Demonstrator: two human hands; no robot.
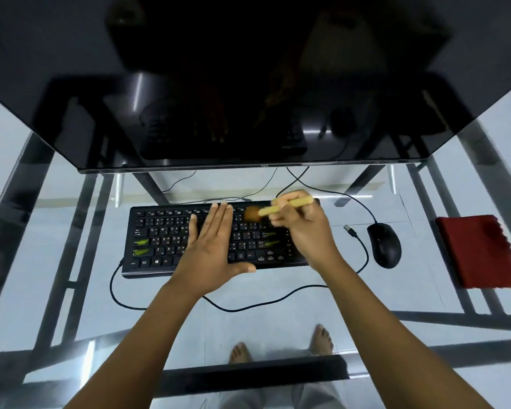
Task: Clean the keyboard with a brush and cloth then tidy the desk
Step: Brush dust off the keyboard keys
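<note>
- The black, full-width computer keyboard (160, 240) lies straight ahead of the person, its long axis running left to right across the clear glass-topped desk with a dark metal frame (396, 296). Both hands are already over it.
- The right hand (304, 228) is over the keyboard's right half. Its fingers are curled round the pale yellow wooden handle of a small brush with a brown, rounded bristle head (281, 206).
- The handle slants up and away to the right. The bristle head points left and down at the keyboard's top rows and is blurred, so I cannot tell whether it is touching the keys.
- The left hand (210, 246) lies flat on the keyboard's middle, fingers straight and together, thumb spread along the near edge. It appears to steady the board.
- Unswept keys, some with green smudges, lie to either side of the left hand. Judged from this, the brushing is under way and the wiping is not yet started.
- The folded dark red cloth (478, 249) lies well right of the keyboard, nearer the right hand.
- Between the cloth and the keyboard sits a black corded mouse (384, 245).
- A loose plug (350, 230) rests just right of the keyboard, and a black cable (248, 308) loops in front of it.
- Behind the keyboard a large dark monitor (248, 84) overhangs. Pale floor and bare feet show through the glass.
</note>
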